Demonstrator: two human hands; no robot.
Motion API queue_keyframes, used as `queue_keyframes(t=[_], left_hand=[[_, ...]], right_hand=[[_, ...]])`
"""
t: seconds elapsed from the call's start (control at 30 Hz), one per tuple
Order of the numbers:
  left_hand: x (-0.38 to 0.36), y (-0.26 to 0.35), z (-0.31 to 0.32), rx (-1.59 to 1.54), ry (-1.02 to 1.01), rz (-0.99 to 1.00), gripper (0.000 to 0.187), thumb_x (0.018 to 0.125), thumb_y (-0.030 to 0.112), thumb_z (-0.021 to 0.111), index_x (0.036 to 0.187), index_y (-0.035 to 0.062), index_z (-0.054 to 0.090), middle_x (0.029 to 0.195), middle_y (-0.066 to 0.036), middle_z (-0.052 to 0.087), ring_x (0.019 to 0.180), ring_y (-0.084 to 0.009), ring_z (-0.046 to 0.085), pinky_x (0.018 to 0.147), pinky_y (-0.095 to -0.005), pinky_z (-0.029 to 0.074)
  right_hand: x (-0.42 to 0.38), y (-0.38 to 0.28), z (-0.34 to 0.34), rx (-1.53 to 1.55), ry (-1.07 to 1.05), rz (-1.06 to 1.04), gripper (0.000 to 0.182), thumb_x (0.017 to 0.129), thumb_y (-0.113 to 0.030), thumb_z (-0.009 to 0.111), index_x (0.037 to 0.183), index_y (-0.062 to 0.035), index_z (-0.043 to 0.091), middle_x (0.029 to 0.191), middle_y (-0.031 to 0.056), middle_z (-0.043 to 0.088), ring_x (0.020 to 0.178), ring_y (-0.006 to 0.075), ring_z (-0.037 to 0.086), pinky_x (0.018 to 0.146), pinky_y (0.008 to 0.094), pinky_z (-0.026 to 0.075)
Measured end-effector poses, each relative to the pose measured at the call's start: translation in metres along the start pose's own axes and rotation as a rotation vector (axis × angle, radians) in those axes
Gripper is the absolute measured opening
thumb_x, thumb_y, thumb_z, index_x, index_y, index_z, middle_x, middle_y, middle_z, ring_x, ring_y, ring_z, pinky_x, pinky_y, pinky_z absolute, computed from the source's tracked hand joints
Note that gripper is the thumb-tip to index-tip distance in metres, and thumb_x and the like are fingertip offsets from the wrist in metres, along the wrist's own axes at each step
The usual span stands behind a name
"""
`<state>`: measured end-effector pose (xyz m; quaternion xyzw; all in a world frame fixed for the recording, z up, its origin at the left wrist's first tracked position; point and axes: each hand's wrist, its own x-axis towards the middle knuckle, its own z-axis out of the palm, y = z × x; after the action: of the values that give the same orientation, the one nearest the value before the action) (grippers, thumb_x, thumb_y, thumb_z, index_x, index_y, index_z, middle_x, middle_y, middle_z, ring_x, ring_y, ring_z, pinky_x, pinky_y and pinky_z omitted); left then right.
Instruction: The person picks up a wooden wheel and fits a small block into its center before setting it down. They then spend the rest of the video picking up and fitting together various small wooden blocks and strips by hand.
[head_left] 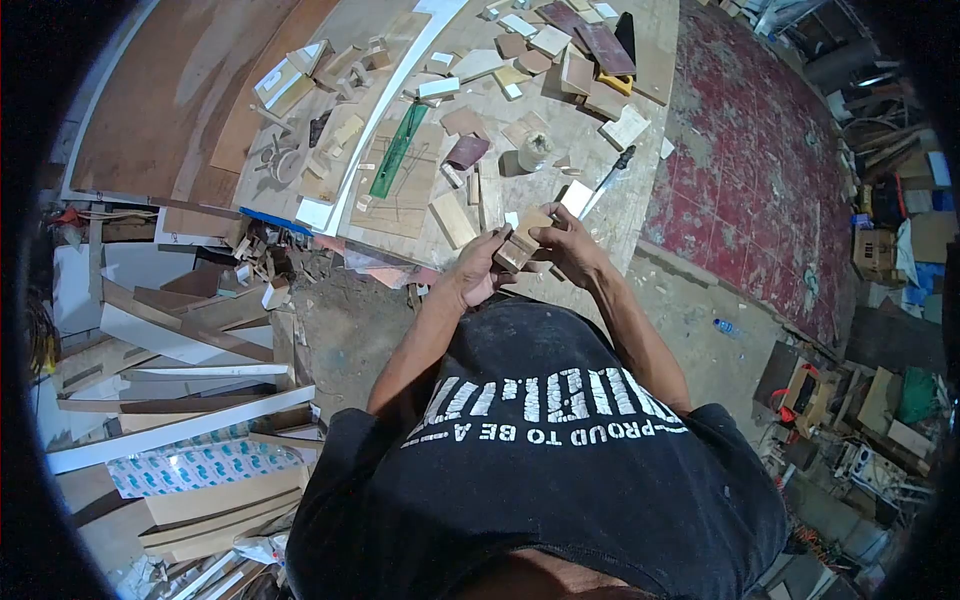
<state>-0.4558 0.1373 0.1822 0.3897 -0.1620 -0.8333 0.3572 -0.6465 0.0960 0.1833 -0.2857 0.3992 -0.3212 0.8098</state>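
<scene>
At the table's near edge, my left hand (480, 270) is closed around a small wooden block (515, 253), thumb along its side. My right hand (572, 246) pinches the block's other end, where a paler flat face (536, 220) tilts upward. Just beyond the fingers lies a white-topped piece (575, 197). A knife-like tool with a black handle (626, 157) rests to the right of it. On the left, a pale wood strip (453, 221) lies flat near my left hand.
A jar (535, 151) stands mid-table among several wood offcuts (550, 41). A green ruler (398, 150) lies on a thin board (420, 200). Small wooden models (285, 160) stand at the left. Stacked boards (190, 340) fill the floor at left; a red tiled surface (750, 180) is at right.
</scene>
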Motion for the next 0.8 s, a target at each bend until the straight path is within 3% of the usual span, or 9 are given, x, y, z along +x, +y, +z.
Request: queue_keyframes(t=[0.13, 0.2, 0.23, 0.3, 0.43, 0.5, 0.8], left_hand=[[-0.001, 0.004, 0.006, -0.158, 0.038, 0.002, 0.043, 0.102, 0.032, 0.042, 0.128, -0.002, 0.046, 0.104, -0.014, 0.065, 0.089, -0.0224, 0.069, 0.053, -0.0219, 0.054], [0.001, -0.005, 0.001, 0.044, 0.102, 0.188, 0.038, 0.099, 0.02, 0.051, 0.127, -0.0038, 0.047, 0.105, -0.014, 0.065, 0.088, -0.0224, 0.07, 0.059, -0.0221, 0.056], [0.003, -0.01, -0.002, 0.045, 0.103, 0.188, 0.038, 0.099, 0.02, 0.051, 0.127, -0.0038, 0.047, 0.105, -0.014, 0.065, 0.088, -0.0224, 0.07, 0.059, -0.0221, 0.056], [0.005, -0.019, -0.002, 0.45, 0.134, 0.407, 0.034, 0.092, 0.009, 0.061, 0.122, -0.0036, 0.052, 0.1, -0.012, 0.066, 0.084, -0.02, 0.07, 0.062, -0.022, 0.056], [0.003, -0.009, -0.001, 0.369, 0.113, 0.323, 0.036, 0.086, 0.006, 0.069, 0.118, -0.0032, 0.056, 0.094, -0.011, 0.067, 0.078, -0.017, 0.069, 0.062, -0.0222, 0.055], [0.0, -0.005, 0.002, 0.312, 0.086, 0.326, 0.03, 0.086, 0.008, 0.069, 0.111, -0.0037, 0.058, 0.087, -0.009, 0.066, 0.077, -0.0157, 0.068, 0.062, -0.0238, 0.055], [-0.001, 0.002, 0.005, 0.382, 0.047, 0.287, 0.031, 0.089, 0.012, 0.067, 0.115, -0.0025, 0.058, 0.094, -0.009, 0.068, 0.078, -0.0141, 0.068, 0.062, -0.0218, 0.053]], right_hand=[[0.006, 0.011, -0.005, 0.073, 0.149, -0.001, 0.039, 0.082, -0.006, 0.064, 0.114, -0.0045, 0.041, 0.096, 0.0103, 0.056, 0.079, 0.0168, 0.057, 0.069, 0.0309, 0.05], [0.006, 0.017, -0.004, 0.058, 0.296, -0.001, 0.043, 0.082, -0.007, 0.064, 0.117, -0.0032, 0.04, 0.093, 0.0095, 0.055, 0.074, 0.0141, 0.053, 0.061, 0.0273, 0.045], [0.005, 0.018, -0.002, 0.06, 0.296, -0.001, 0.043, 0.082, -0.007, 0.064, 0.117, -0.0032, 0.04, 0.093, 0.0095, 0.055, 0.074, 0.0141, 0.053, 0.061, 0.0273, 0.045], [0.0, 0.018, 0.004, 0.048, 0.242, -0.024, 0.035, 0.086, -0.007, 0.062, 0.116, -0.0058, 0.045, 0.088, 0.0055, 0.058, 0.07, 0.0109, 0.053, 0.06, 0.0278, 0.045], [-0.002, 0.008, 0.01, -0.032, 0.201, -0.007, 0.028, 0.087, -0.011, 0.063, 0.111, -0.0042, 0.052, 0.082, 0.0043, 0.057, 0.067, 0.0103, 0.052, 0.056, 0.0263, 0.042], [-0.003, 0.004, 0.015, -0.042, 0.21, -0.021, 0.027, 0.082, -0.014, 0.069, 0.099, 0.0007, 0.055, 0.076, 0.0048, 0.056, 0.06, 0.0111, 0.049, 0.053, 0.025, 0.038], [-0.013, -0.012, 0.022, -0.191, 0.2, -0.036, 0.032, 0.082, -0.025, 0.076, 0.093, -0.0014, 0.058, 0.07, 0.0022, 0.056, 0.057, 0.0087, 0.046, 0.049, 0.0234, 0.033]])
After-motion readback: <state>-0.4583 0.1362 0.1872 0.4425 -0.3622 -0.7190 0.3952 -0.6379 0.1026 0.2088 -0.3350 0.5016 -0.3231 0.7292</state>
